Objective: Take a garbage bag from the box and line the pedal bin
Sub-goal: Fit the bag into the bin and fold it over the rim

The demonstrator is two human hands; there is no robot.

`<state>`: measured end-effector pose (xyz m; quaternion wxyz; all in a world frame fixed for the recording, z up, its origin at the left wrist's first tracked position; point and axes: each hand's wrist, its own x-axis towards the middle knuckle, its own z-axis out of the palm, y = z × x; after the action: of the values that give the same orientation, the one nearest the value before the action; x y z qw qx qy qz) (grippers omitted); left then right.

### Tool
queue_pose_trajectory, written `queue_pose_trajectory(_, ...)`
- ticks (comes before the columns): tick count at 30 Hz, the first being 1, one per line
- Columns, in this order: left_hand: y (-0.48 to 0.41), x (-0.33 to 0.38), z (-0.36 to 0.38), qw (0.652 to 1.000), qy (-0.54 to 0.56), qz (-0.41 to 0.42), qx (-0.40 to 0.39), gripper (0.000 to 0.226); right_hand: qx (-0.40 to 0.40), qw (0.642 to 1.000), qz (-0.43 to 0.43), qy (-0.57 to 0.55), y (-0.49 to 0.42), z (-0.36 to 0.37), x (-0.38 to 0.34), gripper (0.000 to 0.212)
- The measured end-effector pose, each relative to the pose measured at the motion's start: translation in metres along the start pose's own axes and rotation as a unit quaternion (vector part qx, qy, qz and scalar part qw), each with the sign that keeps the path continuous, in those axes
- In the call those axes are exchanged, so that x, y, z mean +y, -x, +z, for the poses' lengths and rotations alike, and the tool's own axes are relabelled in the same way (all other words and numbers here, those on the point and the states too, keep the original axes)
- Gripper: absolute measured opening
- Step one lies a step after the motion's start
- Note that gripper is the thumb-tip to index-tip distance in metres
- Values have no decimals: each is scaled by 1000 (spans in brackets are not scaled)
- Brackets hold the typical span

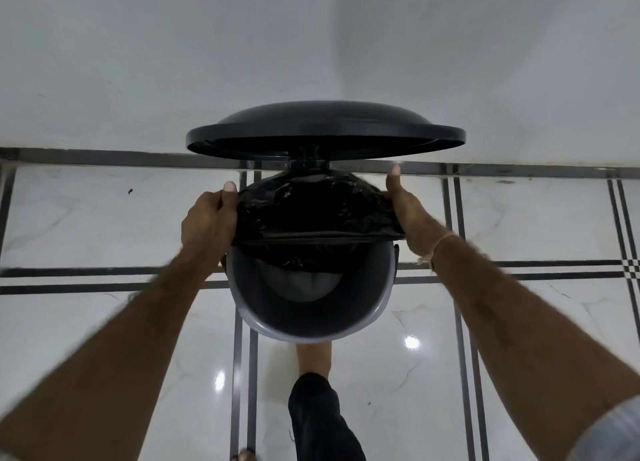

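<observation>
The grey pedal bin point(311, 329) stands on the floor below me with its dark round lid point(325, 131) raised toward the wall. A black garbage bag point(318, 211) is stretched across the far half of the bin's mouth, and part of it hangs down inside. My left hand point(207, 221) grips the bag's left edge at the rim. At the right edge of the bag, my right hand point(408, 214) holds it with the thumb pointing up. The near half of the bin's rim is bare. The box is not in view.
A bare foot point(313, 356) below a dark trouser leg point(322, 422) sits at the bin's front base, where the pedal is hidden. White marble floor tiles point(104, 218) with dark inlay lines surround the bin. A white wall point(311, 44) rises just behind it.
</observation>
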<state>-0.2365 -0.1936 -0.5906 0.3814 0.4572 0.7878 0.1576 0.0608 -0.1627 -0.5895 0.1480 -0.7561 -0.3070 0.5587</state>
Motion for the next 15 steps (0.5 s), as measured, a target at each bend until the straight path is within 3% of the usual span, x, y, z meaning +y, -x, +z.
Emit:
queue_pose_trajectory(3, 5, -14, 2, 998, -5, -50, -41, 66, 10, 1000, 24, -14, -1, -1, 16, 86)
queue_pose_trajectory(5, 15, -26, 3, 994, 63, -79, -42, 63, 40, 998, 30, -23, 2, -5, 29, 85)
queue_pose_trajectory(10, 37, -34, 6, 956, 264, -128, -6, 27, 58, 997, 12, -43, 29, -16, 39, 75)
queue_pose_trajectory(15, 61, -45, 13, 878, 420, -228, 18, 17, 79, 985, 16, -153, 66, -8, 66, 25)
